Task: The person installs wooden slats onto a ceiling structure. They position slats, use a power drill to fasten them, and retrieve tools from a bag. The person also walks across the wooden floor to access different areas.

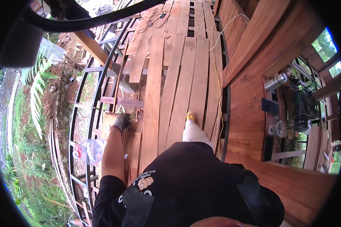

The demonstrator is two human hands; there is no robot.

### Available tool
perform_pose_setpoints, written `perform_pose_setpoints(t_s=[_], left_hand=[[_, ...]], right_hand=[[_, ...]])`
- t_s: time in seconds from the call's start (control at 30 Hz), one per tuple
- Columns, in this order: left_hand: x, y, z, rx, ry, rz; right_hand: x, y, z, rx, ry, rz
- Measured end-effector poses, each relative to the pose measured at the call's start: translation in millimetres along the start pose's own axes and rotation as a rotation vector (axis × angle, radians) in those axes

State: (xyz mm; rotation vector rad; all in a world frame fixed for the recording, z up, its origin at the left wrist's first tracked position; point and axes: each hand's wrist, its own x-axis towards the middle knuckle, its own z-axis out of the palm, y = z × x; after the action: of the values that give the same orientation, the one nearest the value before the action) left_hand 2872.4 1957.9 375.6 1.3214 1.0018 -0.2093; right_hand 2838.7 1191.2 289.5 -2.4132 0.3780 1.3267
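Observation:
My left arm reaches forward along the left side of the plank deck (153, 90). A grey glove covers my left hand (119, 121), which is beside the end of a board (107, 126) at the deck's edge. Something dark shows against its fingers; what it is, and how the fingers lie, I cannot make out. Close to my forearm is a large clear plastic bottle (94, 151) with a red and white cap. Nowhere in view is my right hand. My foot (190, 115), in yellow, is on the planks.
Gaps run between several deck planks. A yellow cord (218, 90) lies along the right side by a wooden wall (246, 125). A flask (276, 81), a dark phone (269, 106) and a clear cup (276, 128) are at the right. A black metal frame (80, 90) edges the left.

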Motion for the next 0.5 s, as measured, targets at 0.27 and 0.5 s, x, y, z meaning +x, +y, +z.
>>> perform_pose_setpoints(t_s=[0.27,0.5], left_hand=[[198.3,236.5,176.4,-0.317,-0.445,0.242],[271.7,148.8,210.6,0.412,-0.209,-0.376]], right_hand=[[187.8,-170.5,-185.5,-0.084,0.055,-0.068],[357.5,-564.9,-559.0,0.699,0.282,-0.576]])
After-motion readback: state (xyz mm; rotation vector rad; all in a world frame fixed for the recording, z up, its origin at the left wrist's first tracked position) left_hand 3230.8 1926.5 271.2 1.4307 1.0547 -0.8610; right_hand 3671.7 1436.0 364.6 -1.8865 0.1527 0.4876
